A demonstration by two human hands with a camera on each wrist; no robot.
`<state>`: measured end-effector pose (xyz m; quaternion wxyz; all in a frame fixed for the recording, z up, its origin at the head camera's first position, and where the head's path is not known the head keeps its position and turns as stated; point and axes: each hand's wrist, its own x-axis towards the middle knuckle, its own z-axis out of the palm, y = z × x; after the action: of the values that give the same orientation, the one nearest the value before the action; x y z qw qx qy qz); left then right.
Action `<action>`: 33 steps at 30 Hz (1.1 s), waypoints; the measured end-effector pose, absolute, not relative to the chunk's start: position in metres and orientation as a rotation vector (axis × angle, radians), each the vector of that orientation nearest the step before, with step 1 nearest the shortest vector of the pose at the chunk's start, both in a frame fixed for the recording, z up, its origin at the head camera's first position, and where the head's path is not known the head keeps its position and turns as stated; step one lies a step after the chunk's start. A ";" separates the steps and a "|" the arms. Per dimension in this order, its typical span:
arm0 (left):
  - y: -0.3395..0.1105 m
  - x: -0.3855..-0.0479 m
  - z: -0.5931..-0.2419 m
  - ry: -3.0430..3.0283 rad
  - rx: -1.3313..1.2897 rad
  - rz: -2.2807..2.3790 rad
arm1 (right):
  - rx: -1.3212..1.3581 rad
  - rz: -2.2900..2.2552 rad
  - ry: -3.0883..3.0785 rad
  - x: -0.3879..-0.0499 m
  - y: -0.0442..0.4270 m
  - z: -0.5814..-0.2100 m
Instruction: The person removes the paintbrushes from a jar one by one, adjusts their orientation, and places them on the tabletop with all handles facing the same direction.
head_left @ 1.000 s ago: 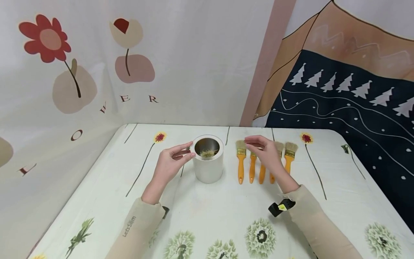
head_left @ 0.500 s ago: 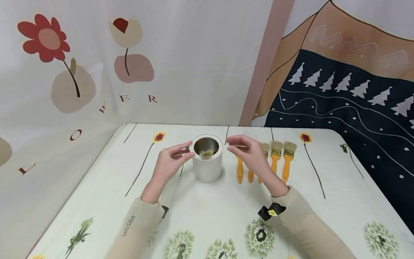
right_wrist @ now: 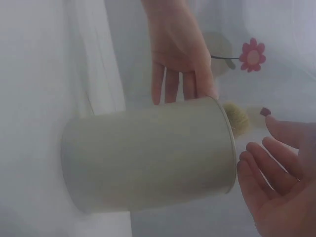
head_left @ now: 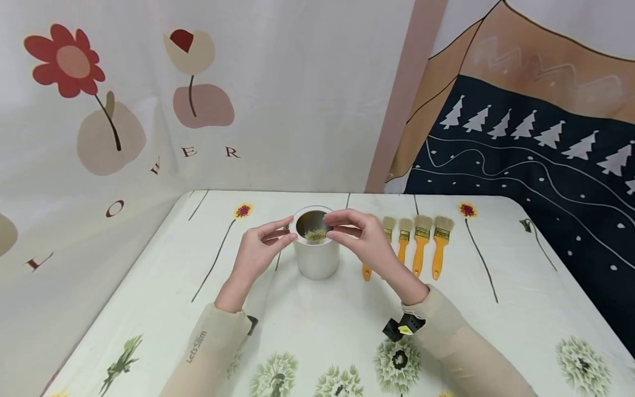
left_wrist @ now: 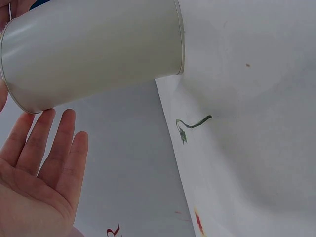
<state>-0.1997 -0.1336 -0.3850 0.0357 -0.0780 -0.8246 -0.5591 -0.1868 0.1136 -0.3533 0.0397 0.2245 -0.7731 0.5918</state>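
Note:
A white cylindrical canister (head_left: 317,262) stands upright on the table, its dark inside showing pale brush bristles (head_left: 316,235). In the right wrist view, bristles (right_wrist: 236,118) poke up past the rim. My left hand (head_left: 258,251) touches the canister's left side near the top, fingers (left_wrist: 61,143) fairly straight and thumb at the rim. My right hand (head_left: 359,237) is at the right edge of the opening, fingertips over the rim. In the right wrist view its thumb and fingers (right_wrist: 269,168) stand apart with nothing between them. Whether its fingertips touch the rim, I cannot tell.
Several paintbrushes (head_left: 421,245) with orange handles lie in a row right of the canister, bristles pointing away. My right forearm partly covers the left ones. A flower-printed white cloth (head_left: 317,331) covers the table, and a printed curtain (head_left: 297,110) hangs behind it.
My right hand has moved left from above the paintbrushes to the canister's rim, uncovering the brushes farther right. My left hand has stayed at the canister.

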 end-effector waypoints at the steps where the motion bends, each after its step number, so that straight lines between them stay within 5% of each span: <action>1: -0.134 -0.200 -0.385 -2.535 -0.238 -1.719 | 0.706 1.803 -2.368 -0.187 0.112 -0.354; 33: -0.134 -0.199 -0.386 -2.554 -0.261 -1.683 | 0.726 1.176 -2.459 -0.187 0.093 -0.357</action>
<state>-0.1988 -0.1342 -0.3855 0.0359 -0.0850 -0.8315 -0.5478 -0.1873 0.0933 -0.3573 0.1597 0.2542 -0.8604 0.4117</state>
